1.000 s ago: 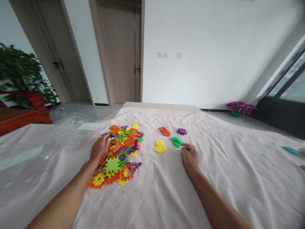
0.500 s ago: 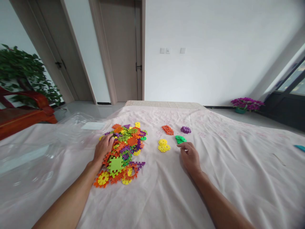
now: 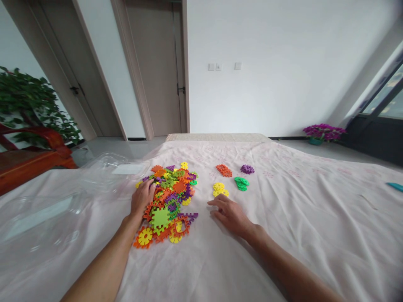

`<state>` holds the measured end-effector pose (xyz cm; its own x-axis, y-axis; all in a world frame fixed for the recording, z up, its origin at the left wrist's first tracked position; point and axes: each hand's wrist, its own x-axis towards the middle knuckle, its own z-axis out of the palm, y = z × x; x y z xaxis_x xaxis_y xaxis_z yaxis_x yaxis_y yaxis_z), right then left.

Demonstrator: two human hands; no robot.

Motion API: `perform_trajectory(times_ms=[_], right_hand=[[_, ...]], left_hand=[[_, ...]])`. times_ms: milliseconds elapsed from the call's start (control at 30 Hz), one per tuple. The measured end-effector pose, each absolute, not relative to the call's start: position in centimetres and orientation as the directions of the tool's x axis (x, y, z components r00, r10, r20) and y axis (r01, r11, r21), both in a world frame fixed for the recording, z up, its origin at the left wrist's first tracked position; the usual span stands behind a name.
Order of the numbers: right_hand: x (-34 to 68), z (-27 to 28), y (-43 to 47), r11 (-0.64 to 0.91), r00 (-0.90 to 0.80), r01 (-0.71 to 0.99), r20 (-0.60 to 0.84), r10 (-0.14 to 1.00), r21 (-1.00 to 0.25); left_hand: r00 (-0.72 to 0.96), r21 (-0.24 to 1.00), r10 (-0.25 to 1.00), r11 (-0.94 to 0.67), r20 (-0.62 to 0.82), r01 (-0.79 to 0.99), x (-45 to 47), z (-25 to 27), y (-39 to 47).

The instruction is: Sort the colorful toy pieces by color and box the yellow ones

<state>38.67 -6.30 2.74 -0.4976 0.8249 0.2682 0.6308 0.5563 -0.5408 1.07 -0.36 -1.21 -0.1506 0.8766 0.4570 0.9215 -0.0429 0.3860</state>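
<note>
A mixed pile of flat plastic interlocking pieces in orange, green, yellow and purple lies on the bed-like surface in front of me. At the pile's left edge rests my left hand, its fingers lying over the pieces and partly hidden, with no piece visible in its grasp. My right hand hovers right of the pile, fingers stretched out and holding nothing. Just beyond its fingertips are yellow discs. Further off sit small groups of green discs, orange pieces and purple pieces.
Two clear plastic trays lie at the left on a pale patterned sheet. A turquoise object is at the far right. Beyond are a wooden chair, a leafy plant and purple flowers.
My right hand has left the green discs and moved left and nearer to me, toward the pile. My left hand stays at the pile's edge. The view has shifted slightly.
</note>
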Motion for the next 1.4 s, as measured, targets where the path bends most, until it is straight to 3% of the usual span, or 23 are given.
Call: perform_trajectory(times_ms=[200, 700, 900, 1033, 1167, 1400], right_hand=[[35.9, 3.0, -5.8, 0.632, -0.606, 0.622, 0.228, 0.762, -0.462], [35.3, 3.7, -4.1, 0.615, -0.579, 0.503, 0.292, 0.762, -0.607], [33.9, 3.1, -4.8, 0.637, -0.639, 0.546, 0.221, 0.737, -0.544], [33.4, 3.3, -4.7, 0.582, -0.603, 0.572, 0.184, 0.776, -0.578], [33.6, 3.7, -3.9, 0.563, -0.554, 0.541, 0.239, 0.798, -0.625], [34.1, 2.6, -2.6, 0.408, -0.348, 0.522, 0.25, 0.904, -0.749]], left_hand=[[-0.148, 0.39, 0.872, -0.052, 0.466, 0.919, 0.8, -1.6, -0.1], [-0.206, 0.384, 0.891, 0.038, 0.406, 0.923, 1.1, -1.1, -0.1], [-0.208, 0.382, 0.901, 0.052, 0.38, 0.923, 1.3, -0.9, -0.1], [-0.201, 0.381, 0.897, 0.04, 0.394, 0.924, 1.3, -0.9, -0.1], [-0.192, 0.372, 0.899, 0.036, 0.394, 0.928, 1.2, -0.9, -0.1], [-0.173, 0.376, 0.897, 0.008, 0.408, 0.926, 1.1, -0.8, -0.2]])
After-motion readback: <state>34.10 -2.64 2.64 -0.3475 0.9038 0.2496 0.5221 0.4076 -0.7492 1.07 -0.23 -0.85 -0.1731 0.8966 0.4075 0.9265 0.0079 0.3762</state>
